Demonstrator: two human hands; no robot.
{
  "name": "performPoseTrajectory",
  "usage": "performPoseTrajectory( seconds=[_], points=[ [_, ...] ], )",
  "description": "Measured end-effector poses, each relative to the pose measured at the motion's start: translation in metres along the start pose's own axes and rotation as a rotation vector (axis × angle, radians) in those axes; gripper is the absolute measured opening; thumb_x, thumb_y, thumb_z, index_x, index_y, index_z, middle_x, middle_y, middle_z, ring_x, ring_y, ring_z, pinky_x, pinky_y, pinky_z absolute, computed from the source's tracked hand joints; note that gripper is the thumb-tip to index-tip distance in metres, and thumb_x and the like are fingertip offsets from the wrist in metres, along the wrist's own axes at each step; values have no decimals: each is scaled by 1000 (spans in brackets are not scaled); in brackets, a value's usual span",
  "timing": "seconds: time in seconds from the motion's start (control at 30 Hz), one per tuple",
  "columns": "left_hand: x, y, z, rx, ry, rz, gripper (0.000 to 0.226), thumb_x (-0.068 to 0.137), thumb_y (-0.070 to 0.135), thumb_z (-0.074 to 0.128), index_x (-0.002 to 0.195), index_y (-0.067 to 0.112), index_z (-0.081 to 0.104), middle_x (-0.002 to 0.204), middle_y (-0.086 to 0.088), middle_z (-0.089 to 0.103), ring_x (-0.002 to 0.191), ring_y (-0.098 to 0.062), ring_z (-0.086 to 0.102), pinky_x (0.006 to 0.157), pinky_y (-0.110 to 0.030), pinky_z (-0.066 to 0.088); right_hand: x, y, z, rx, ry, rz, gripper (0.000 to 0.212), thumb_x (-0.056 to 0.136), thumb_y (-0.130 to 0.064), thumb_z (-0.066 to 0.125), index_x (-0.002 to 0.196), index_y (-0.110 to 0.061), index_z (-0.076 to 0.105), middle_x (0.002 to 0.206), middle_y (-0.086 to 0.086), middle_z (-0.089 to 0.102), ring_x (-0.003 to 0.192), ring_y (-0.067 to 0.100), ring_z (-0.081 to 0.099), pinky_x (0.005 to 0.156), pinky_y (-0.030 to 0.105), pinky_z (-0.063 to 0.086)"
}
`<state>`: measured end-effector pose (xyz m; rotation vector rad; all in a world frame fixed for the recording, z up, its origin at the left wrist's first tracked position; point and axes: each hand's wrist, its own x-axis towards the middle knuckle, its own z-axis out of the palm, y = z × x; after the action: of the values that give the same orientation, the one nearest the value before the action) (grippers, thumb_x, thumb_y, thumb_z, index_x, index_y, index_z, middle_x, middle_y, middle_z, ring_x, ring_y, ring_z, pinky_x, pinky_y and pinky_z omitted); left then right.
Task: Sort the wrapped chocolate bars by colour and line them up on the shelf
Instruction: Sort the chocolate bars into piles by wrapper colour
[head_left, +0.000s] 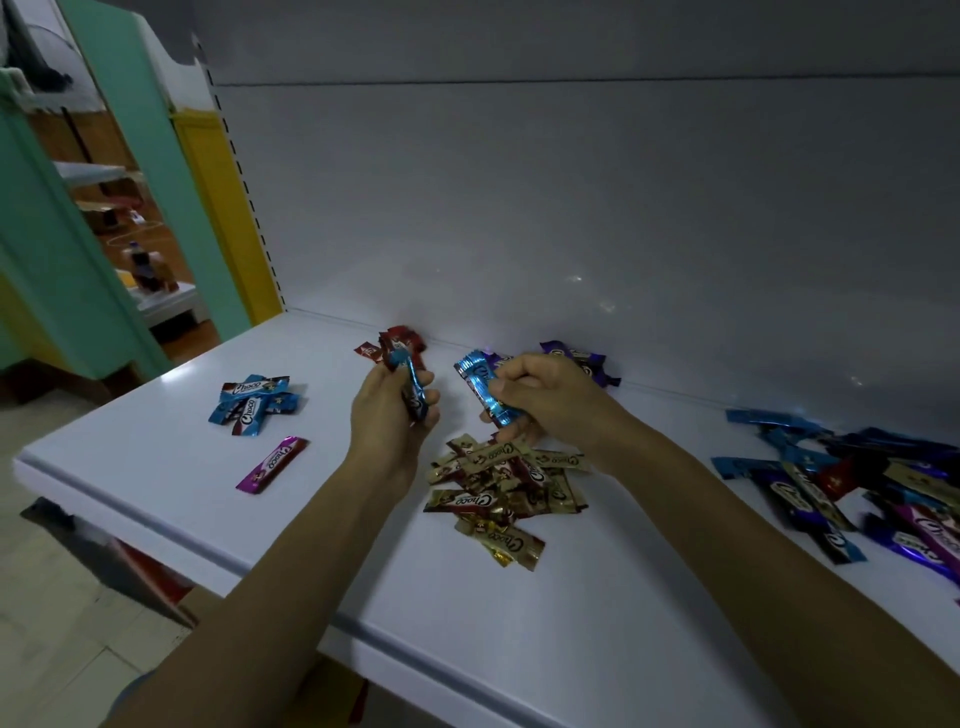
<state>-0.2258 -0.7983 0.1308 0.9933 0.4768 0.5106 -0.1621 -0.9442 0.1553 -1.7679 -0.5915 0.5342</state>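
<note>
We look down on a white shelf (156, 467) with a grey back panel (571, 208). 2 bare forearms reach in from the bottom of the view.

The left hand (387, 410) has its grip closed around a blue bar (413, 387), held roughly upright above the shelf. A darker wrapper shows under its fingers, and we cannot tell whether that is a 2nd bar. Just beside it, the right hand (550, 400) grips another blue bar, the right bar (480, 392). This one is tilted, its upper end pointing toward the back panel.

Chocolate bars lie in heaps by colour around the hands:
- A blue pile (254, 402) sits well to the left.
- 1 magenta bar (272, 464) lies alone in front of it, nearer the shelf's front edge.
- A red pile (397, 340) lies against the back panel, behind the left hand.
- A purple pile (582, 358) lies against the panel, behind the right hand.
- A gold pile (504, 488) is spread between the 2 forearms, just in front of the right hand.

At the far right a mixed heap (857, 483) jumbles blue, purple, gold and red wrappers. Past the shelf's left end stand green and yellow fixtures (182, 182).
</note>
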Motion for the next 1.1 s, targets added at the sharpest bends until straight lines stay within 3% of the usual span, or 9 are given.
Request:
performPoseTrajectory(
  seconds=[0.1, 0.2, 0.3, 0.5, 0.67, 0.77, 0.93, 1.1],
  points=[
    [-5, -1, -1, 89, -38, 2, 20, 100, 5, 42, 111, 8, 58, 103, -8, 67, 91, -18, 65, 77, -29, 56, 0, -1, 6, 28, 9, -29, 4, 93, -17, 59, 94, -14, 57, 95, 8, 70, 65, 16, 69, 49, 21, 50],
    [-12, 1, -3, 131, -78, 7, 16, 99, 14, 46, 91, 15, 60, 94, -3, 71, 94, -19, 62, 98, -42, 45, 0, -2, 15, -9, 64, -69, 6, 91, -17, 61, 87, -14, 58, 98, 8, 69, 82, 17, 66, 62, 23, 54],
    [-13, 8, -10, 150, -89, 49, 15, 100, 19, 46, 93, 18, 59, 95, 1, 71, 97, -14, 63, 98, -39, 41, 8, -9, 30, -108, 73, -133, 9, 90, -18, 61, 83, -18, 56, 99, 12, 66, 92, 21, 64, 78, 33, 54],
    [-11, 31, -49, 126, -45, 177, 16, 100, 20, 46, 106, 11, 57, 113, -9, 68, 109, -22, 63, 100, -39, 48, 32, -33, 85, -46, 45, -260, 9, 89, -10, 63, 86, -13, 55, 84, 9, 66, 73, 14, 62, 66, 26, 53],
    [1, 37, -127, 902, 145, 492, 24, 98, 26, 51, 120, 17, 54, 121, 0, 61, 109, -15, 57, 87, -26, 48, 66, -39, 129, -71, 23, -197, 10, 91, -13, 60, 100, -14, 55, 89, 4, 68, 74, 12, 63, 61, 21, 47],
    [6, 40, -161, 1322, 240, 508, 37, 95, 32, 54, 128, 16, 52, 128, -5, 58, 117, -23, 50, 92, -35, 41, 90, -42, 153, -155, 33, -168, 12, 90, -16, 62, 101, -16, 56, 96, 3, 67, 83, 13, 61, 58, 19, 44],
    [7, 33, -170, 1459, 277, 447, 67, 87, 65, 44, 136, 20, 42, 137, 0, 49, 124, -18, 43, 104, -34, 34, 134, -45, 191, -306, 51, -164, 15, 89, -19, 64, 101, -11, 63, 93, 2, 64, 88, 16, 60, 72, 25, 46],
    [13, 31, -173, 1470, 306, 437, 78, 82, 74, 39, 141, 23, 37, 142, 4, 45, 129, -16, 41, 108, -33, 31, 160, -45, 208, -653, 7, -173, 13, 86, -24, 67, 87, -12, 67, 80, -1, 62, 76, 15, 56, 70, 28, 43]
  ],
)
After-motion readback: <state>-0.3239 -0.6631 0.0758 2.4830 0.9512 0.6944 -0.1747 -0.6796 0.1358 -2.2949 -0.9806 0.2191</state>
